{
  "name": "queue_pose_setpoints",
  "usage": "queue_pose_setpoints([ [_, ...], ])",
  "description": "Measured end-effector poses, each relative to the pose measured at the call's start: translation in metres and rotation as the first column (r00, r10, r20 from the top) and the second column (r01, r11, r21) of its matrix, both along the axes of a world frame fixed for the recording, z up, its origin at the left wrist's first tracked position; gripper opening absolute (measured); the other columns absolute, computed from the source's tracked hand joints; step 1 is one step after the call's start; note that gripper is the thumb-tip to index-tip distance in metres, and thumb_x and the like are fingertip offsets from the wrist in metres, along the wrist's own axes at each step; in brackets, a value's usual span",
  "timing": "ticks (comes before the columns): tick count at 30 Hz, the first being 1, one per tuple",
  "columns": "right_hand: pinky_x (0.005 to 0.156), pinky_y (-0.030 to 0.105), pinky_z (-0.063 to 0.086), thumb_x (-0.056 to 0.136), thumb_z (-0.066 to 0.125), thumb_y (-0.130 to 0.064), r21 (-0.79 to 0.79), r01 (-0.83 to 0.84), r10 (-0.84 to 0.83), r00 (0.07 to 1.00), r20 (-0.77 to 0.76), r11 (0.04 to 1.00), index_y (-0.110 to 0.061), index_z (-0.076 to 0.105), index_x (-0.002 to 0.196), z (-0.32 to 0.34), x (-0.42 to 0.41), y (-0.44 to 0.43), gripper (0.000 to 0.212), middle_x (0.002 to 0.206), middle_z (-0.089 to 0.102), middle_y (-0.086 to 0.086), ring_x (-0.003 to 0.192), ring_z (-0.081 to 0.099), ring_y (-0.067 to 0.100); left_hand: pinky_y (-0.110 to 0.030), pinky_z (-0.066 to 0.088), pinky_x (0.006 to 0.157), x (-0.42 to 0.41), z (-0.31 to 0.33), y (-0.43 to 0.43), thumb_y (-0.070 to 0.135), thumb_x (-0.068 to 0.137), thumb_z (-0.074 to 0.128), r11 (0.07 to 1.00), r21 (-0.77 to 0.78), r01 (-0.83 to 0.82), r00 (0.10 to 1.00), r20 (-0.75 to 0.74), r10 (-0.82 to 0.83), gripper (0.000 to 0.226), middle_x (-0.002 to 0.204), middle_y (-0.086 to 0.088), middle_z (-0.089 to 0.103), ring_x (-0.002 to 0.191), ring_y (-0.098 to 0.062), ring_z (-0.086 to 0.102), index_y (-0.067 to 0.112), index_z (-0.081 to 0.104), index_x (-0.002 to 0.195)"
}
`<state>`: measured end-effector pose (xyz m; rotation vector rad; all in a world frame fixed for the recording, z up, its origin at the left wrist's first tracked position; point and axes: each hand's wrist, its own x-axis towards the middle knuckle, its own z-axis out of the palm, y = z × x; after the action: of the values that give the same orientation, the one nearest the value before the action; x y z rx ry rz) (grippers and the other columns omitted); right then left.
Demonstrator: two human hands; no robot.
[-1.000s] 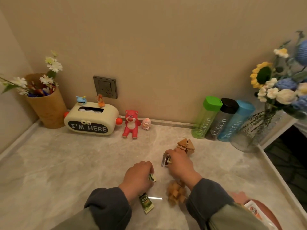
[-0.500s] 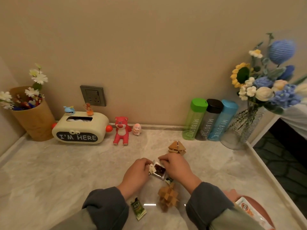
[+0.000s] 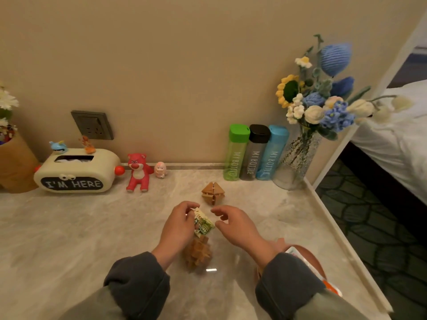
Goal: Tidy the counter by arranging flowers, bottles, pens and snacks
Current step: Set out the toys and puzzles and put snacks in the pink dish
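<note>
Left hand (image 3: 178, 225) pinches small green snack packets (image 3: 203, 224), bunched so one grip carries the lot. Right hand (image 3: 235, 225) just beside, apart from left, fingers loosely curled, holding nothing; likely free for next pickup. Packets held above counter (image 3: 92, 239), over wooden puzzle (image 3: 197, 252). Bottles (image 3: 254, 153) lined at wall beside flower vase (image 3: 298, 162); looks sorted.

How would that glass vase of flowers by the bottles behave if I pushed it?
Likely top-heavy: the bouquet spreads far wider than the glass vase, so a high push could tip it. The glass looks fragile. It stands near the right edge of the counter, so a low, gentle slide seems safer.
</note>
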<state>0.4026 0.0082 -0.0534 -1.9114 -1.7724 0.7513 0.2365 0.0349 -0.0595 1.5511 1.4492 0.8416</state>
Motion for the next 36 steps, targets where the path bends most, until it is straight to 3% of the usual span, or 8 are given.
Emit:
queue_pose_setpoints([
  [6,0.107,0.035,0.04,0.089,0.055,-0.009,-0.074,-0.191,0.196,0.978,0.07,0.979,-0.03,0.06,0.13,-0.007,-0.015,0.02,0.046,0.137,0.057,-0.004,0.128,0.049,0.017,-0.038,0.055,0.082,-0.008,-0.005,-0.022,0.012,0.098,0.043,0.995,0.03,-0.098,0.995,0.004,0.098,0.025,0.112,0.0,0.059,0.093,-0.016,0.062,0.029,0.059,0.106],
  [12,0.106,0.04,0.038,0.091,0.056,-0.016,-0.168,-0.349,0.382,0.887,0.258,0.922,-0.04,0.052,0.137,-0.018,-0.018,0.032,0.052,0.14,0.043,0.003,0.13,0.041,0.024,-0.012,0.044,0.056,-0.013,-0.001,-0.03,0.01,0.097,0.043,0.985,0.015,-0.172,0.984,0.051,0.171,0.028,0.111,-0.002,0.061,0.073,-0.013,0.062,0.033,0.058,0.098],
  [20,0.088,0.034,0.048,0.092,0.06,-0.025,-0.005,-0.296,0.289,0.927,0.239,0.955,-0.03,0.069,0.117,-0.03,-0.01,0.029,0.028,0.114,0.059,-0.001,0.11,0.054,0.02,-0.012,0.048,0.063,-0.008,0.004,-0.048,0.012,0.099,0.042,0.969,0.052,-0.241,0.969,0.075,0.237,0.026,0.116,0.0,0.054,0.088,-0.015,0.062,0.031,0.057,0.107],
  [23,0.08,0.032,0.047,0.096,0.054,-0.028,0.107,-0.169,0.154,0.979,0.136,0.98,-0.027,0.068,0.118,-0.024,-0.005,0.021,0.027,0.112,0.067,-0.003,0.104,0.061,0.02,-0.026,0.053,0.075,0.0,0.017,-0.054,0.01,0.099,0.043,0.967,0.09,-0.239,0.967,0.112,0.229,0.03,0.115,0.002,0.05,0.093,-0.016,0.061,0.034,0.056,0.112],
  [25,0.07,0.032,0.046,0.097,0.051,-0.032,0.147,-0.066,0.065,0.998,0.012,0.987,-0.026,0.067,0.105,-0.015,0.001,0.011,0.019,0.094,0.069,-0.006,0.092,0.064,0.02,-0.033,0.055,0.08,0.011,0.026,-0.058,0.01,0.098,0.044,0.969,0.106,-0.222,0.969,0.137,0.207,0.032,0.113,0.007,0.048,0.094,-0.011,0.06,0.035,0.056,0.117],
  [30,0.071,0.037,0.053,0.099,0.045,-0.036,0.115,0.098,-0.067,0.967,-0.246,0.989,-0.028,0.05,0.096,0.01,0.029,-0.032,0.01,0.077,0.067,-0.01,0.073,0.063,0.01,-0.007,0.048,0.071,0.05,0.038,-0.076,0.012,0.098,0.048,0.982,0.126,-0.141,0.973,0.202,0.114,0.032,0.111,0.016,0.05,0.091,0.011,0.055,0.034,0.057,0.119],
  [33,0.069,0.035,0.052,0.099,0.042,-0.043,0.057,0.175,-0.152,0.946,-0.286,0.983,-0.029,0.052,0.087,0.018,0.051,-0.063,0.021,0.071,0.067,-0.006,0.068,0.062,0.008,-0.014,0.053,0.068,0.074,0.035,-0.093,0.016,0.097,0.051,0.994,0.067,-0.085,0.963,0.263,0.065,0.025,0.107,0.011,0.056,0.088,-0.002,0.062,0.036,0.06,0.11],
  [36,0.061,0.029,0.048,0.099,0.041,-0.047,0.02,0.267,-0.255,0.939,-0.233,0.963,-0.027,0.054,0.081,0.018,0.072,-0.092,0.029,0.073,0.061,-0.006,0.067,0.058,0.007,-0.01,0.05,0.065,0.099,0.026,-0.112,0.016,0.095,0.055,0.999,0.023,-0.031,0.958,0.287,0.023,0.021,0.099,0.013,0.059,0.08,0.006,0.061,0.036,0.06,0.1],
])
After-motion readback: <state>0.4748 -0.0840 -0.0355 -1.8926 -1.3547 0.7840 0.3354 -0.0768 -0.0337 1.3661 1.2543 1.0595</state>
